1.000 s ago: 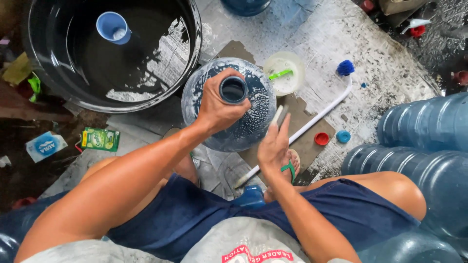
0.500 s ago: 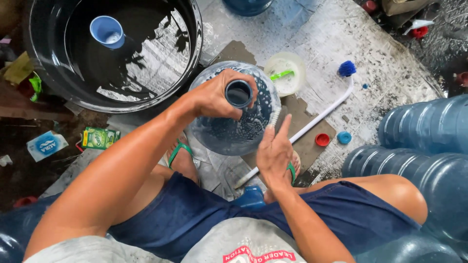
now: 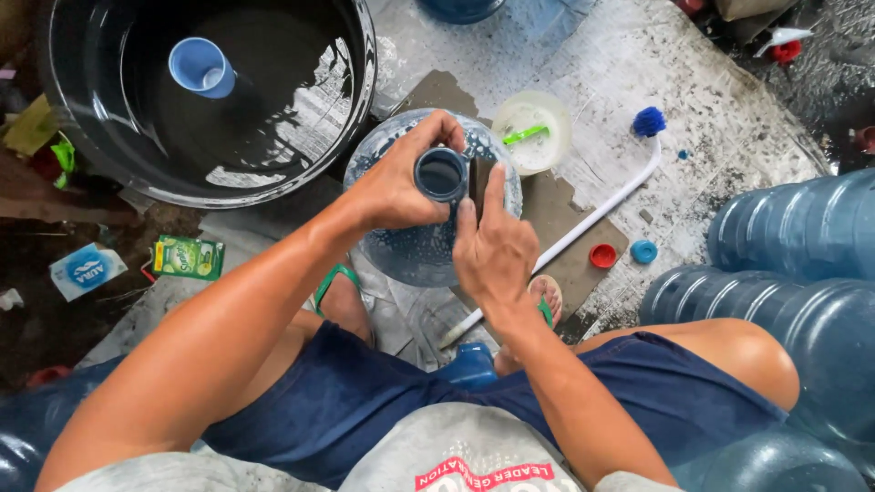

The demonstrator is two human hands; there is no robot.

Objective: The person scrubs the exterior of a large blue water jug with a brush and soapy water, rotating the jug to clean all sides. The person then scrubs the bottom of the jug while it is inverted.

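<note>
A large clear blue water jug point(image 3: 415, 251) stands upright between my knees, wet and soapy. My left hand point(image 3: 401, 182) is wrapped around its dark blue neck point(image 3: 441, 174), the mouth facing up. The fingers of my right hand point(image 3: 492, 246) lie flat and apart on the jug's shoulder just right of the neck, holding nothing that I can see. A white long-handled brush point(image 3: 592, 214) with a blue bristle head lies on the ground to the right of the jug, its handle passing under my right hand.
A big black tub of water point(image 3: 355, 109) with a floating blue cup point(image 3: 200, 66) sits at upper left. A white bowl point(image 3: 533, 128) with a green item is behind the jug. Red point(image 3: 602, 256) and blue point(image 3: 643, 251) caps lie right. Several blue jugs point(image 3: 793, 237) lie at right.
My right hand has lifted from near the brush handle up onto the jug's shoulder beside the neck. My left hand has stayed gripped on the neck.
</note>
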